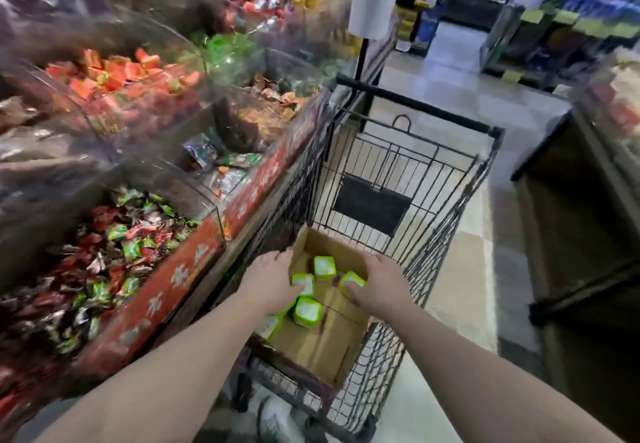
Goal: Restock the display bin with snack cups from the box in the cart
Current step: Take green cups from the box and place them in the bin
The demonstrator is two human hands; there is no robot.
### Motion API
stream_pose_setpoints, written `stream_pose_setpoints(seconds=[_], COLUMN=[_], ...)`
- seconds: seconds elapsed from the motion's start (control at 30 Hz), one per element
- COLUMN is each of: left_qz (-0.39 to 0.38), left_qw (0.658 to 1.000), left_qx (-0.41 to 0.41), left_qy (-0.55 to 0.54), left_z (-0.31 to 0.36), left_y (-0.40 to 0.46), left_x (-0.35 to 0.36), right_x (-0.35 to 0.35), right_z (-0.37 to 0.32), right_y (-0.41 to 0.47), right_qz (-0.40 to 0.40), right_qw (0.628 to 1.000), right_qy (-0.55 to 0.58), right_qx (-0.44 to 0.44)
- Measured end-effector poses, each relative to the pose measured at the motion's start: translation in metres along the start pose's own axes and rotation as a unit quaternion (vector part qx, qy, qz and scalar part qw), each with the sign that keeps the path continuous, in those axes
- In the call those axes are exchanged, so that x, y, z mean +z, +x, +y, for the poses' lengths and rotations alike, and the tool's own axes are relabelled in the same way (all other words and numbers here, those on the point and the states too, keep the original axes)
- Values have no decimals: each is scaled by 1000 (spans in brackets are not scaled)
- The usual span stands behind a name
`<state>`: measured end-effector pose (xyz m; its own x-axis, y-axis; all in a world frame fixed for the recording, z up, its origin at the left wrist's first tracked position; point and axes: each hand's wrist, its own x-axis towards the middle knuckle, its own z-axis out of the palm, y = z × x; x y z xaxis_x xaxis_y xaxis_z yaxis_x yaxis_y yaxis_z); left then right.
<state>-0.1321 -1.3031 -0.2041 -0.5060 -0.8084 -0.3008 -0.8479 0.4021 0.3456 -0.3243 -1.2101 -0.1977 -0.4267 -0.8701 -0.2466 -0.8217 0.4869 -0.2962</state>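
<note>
Matt brown cardboard box [322, 342] in black wire-metal cart [429, 179]

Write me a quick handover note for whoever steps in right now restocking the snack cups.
Left hand: down in the cardboard box, fingers on a green snack cup; a firm grip cannot be confirmed.
Right hand: also in the box, touching another cup.
The box sits in the black wire cart, beside the display bins on the left. About five cups show in the box.
Done: cannot tell how many cups are already stocked.
Left: lift the remaining cups out and place them in the bin.
</note>
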Motion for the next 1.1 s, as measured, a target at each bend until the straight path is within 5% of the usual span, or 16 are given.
stream_pose_setpoints(seconds=[0.53,0.83,0.97,1.1], left_qz=[-176,-150,-138,-215], left_qw=[971,960,963,952], left_qx=[-130,-170,-180,-151], left_qy=[-98,-167,-147,-158], left_z=[-52,-77,-79,-67], left_y=[101,137,140,142], left_x=[132,214,226,211], right_x=[166,289,290,250], right_z=[49,61,67,63], right_y=[127,178,180,170], right_qz=[-266,-305,-305,-301], right_qw=[961,951,952,951], right_qy=[21,-14,0,24], right_qx=[68,46,14,-74])
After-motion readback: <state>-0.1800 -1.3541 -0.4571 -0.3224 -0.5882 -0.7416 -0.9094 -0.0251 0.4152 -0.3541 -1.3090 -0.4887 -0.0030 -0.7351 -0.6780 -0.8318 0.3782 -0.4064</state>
